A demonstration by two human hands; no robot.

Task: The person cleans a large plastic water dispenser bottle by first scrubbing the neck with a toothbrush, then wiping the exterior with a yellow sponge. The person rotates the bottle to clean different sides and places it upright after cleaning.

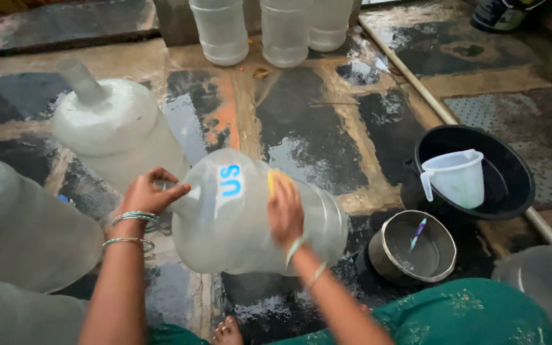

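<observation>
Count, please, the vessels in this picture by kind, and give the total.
Large water jugs: 5, one held by left hand and right hand
Black basin: 1
White measuring jug: 1
Metal bowl: 1
Total: 8

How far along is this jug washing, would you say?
Done: hard to tell. The wet floor suggests earlier rinsing.

In hand: the left hand grips the neck of a large translucent plastic water jug lying on its side, while the right hand presses a yellow scrubber on it.

Left: seemingly the upright jug beside it and three clear bottles behind.
</observation>
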